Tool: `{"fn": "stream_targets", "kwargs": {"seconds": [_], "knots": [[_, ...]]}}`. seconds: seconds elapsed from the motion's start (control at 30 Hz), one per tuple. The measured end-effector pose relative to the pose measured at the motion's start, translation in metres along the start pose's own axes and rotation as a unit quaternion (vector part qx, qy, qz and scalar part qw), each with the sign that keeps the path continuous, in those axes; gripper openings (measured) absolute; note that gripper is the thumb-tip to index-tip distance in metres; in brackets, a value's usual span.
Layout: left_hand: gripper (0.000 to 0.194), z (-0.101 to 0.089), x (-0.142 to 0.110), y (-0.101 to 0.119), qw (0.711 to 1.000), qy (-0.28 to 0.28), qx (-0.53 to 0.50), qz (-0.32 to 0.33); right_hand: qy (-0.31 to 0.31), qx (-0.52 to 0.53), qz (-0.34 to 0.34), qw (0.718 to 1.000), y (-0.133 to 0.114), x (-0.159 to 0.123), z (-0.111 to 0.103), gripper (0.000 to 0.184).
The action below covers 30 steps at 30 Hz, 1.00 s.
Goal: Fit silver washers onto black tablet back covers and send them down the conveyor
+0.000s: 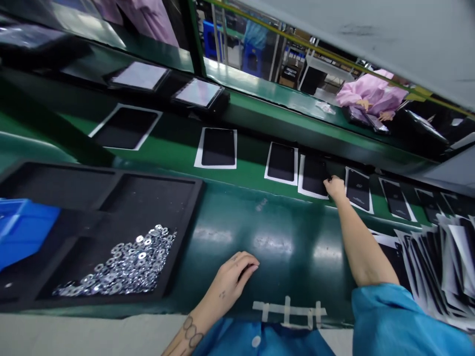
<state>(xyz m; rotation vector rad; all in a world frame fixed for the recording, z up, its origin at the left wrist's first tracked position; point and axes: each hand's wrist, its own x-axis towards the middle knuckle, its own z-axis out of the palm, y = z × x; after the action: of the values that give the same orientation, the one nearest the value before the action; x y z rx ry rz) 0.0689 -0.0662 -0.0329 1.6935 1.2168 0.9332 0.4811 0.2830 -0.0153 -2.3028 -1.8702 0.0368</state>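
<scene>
My right hand [334, 187] reaches far out over the green conveyor belt [245, 180] and its fingers pinch the near right edge of a black panel on a white sheet [312, 176]. More black panels on white sheets lie in a row along the belt, such as one [218, 147] to the left and one [358, 189] just right of my hand. My left hand [234, 276] rests on the dark green bench [282, 237] close to me, fingers curled loosely, holding nothing visible.
A black foam tray [111, 198] at left holds a heap of silver washers [126, 264]. A blue bin [20, 227] sits at the far left. A stack of bagged black panels [434, 262] lies at right. A person in pink [371, 94] works across the line.
</scene>
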Motion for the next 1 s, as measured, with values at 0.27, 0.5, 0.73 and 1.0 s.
{"fn": "stream_targets", "kwargs": {"seconds": [0.27,0.5,0.73,1.0], "knots": [[0.023,0.001,0.001,-0.006,0.999,0.000,-0.025,0.033,0.098,0.035,-0.061,0.993,-0.016,-0.005,-0.048,0.052],[0.020,-0.005,0.001,-0.012,0.997,0.033,-0.074,0.016,0.109,0.028,-0.146,0.983,-0.028,-0.051,-0.131,0.029],[0.016,-0.043,0.020,-0.011,0.997,0.077,-0.026,-0.009,-0.076,0.001,-0.316,0.946,-0.105,-0.229,-0.143,0.016],[0.017,-0.074,0.052,-0.009,0.989,0.125,0.044,-0.066,-0.209,0.147,-0.393,0.884,-0.177,-0.255,-0.051,0.028]]}}
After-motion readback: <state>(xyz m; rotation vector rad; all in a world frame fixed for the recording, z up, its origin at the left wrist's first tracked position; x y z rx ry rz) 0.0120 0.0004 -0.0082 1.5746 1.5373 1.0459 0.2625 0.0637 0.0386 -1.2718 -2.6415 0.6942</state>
